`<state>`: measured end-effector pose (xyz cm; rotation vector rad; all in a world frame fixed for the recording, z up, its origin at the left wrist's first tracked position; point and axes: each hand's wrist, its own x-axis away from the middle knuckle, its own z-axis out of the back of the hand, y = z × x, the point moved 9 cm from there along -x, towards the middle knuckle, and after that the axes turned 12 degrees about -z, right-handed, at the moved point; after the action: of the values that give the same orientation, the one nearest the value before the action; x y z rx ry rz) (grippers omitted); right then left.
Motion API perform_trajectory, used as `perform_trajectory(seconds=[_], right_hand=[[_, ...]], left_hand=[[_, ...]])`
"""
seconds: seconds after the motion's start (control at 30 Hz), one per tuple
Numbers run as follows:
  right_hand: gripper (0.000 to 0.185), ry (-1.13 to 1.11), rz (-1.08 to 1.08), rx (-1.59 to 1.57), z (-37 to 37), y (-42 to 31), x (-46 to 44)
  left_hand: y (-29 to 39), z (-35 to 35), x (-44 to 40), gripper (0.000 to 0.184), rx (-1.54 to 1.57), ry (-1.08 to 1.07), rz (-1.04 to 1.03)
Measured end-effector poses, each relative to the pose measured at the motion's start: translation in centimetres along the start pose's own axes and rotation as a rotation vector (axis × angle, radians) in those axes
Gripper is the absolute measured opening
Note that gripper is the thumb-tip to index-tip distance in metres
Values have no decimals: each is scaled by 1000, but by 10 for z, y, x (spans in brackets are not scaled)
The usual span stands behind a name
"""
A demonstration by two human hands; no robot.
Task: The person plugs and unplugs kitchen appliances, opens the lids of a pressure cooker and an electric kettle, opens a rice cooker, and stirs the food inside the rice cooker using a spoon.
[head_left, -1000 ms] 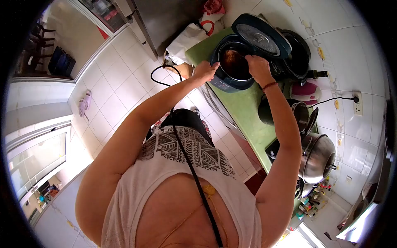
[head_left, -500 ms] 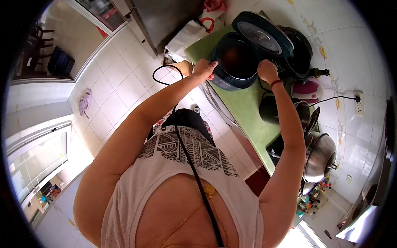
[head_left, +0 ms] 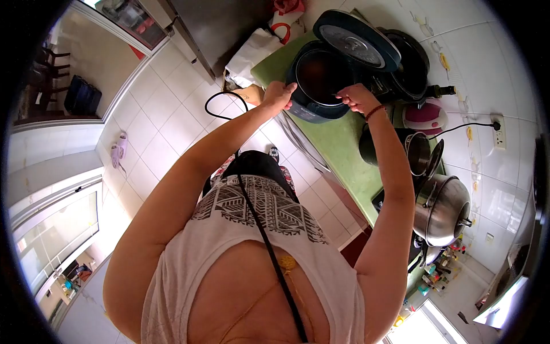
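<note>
A dark rice cooker (head_left: 316,110) stands on the green counter (head_left: 338,140), its lid (head_left: 356,41) raised. Dark liquid (head_left: 321,74) with a reddish-brown patch shows inside the pot. My left hand (head_left: 279,96) grips the cooker's near left rim, thumb on top. At the right side of the rim my right hand (head_left: 358,98) is closed in a pinch around the end of a thin utensil; the rest of the utensil is hard to make out in the dark pot.
Behind the cooker lies a black pan (head_left: 413,69). To the right are a dark pot (head_left: 371,148), a purple-and-white appliance (head_left: 425,116) and a steel domed pot (head_left: 444,211). A white bag (head_left: 252,54) sits left of the counter. A black cord (head_left: 260,229) hangs in front.
My right hand moved right from over the pot, then back left to its rim. My left hand has kept its hold on the cooker. The view has shifted slightly.
</note>
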<state>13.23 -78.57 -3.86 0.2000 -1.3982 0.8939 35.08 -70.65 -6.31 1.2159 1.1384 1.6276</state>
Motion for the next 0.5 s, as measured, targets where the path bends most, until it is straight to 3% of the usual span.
perform_trajectory(seconds=[0.17, 0.33, 0.47, 0.5], right_hand=[[17, -90, 13, -279, -3, 11, -16], [14, -2, 112, -415, 9, 6, 18], [18, 133, 229, -221, 23, -10, 33], [16, 269, 369, -44, 29, -23, 40]], left_hand=[[4, 0, 3, 43, -52, -20, -8], [-3, 0, 0, 44, -2, 23, -24], [-3, 0, -1, 43, -1, -6, -43], [-2, 0, -1, 42, 6, -8, -55]])
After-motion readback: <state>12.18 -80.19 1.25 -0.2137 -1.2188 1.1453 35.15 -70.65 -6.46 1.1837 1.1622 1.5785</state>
